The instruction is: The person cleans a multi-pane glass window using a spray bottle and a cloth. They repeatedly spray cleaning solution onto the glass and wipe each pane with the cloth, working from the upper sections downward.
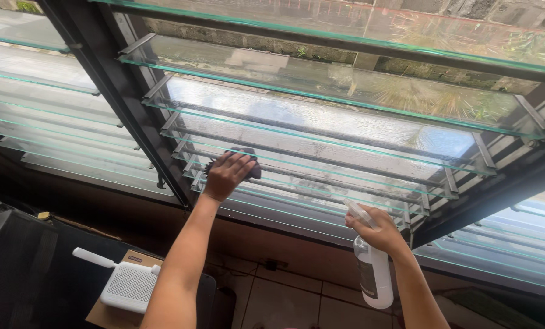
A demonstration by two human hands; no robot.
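Nearest, at the left, a white router (128, 284) sits on a cardboard box (111, 304); the left hand (227, 175) presses a dark cloth (250, 164) flat on a glass louvre slat (321, 131), fingers spread, so wiping seems in hand; the right hand (379, 230) has its grip closed around a clear spray bottle (375, 274), below the slats; wet streaked glass probably calls for long, even strokes.
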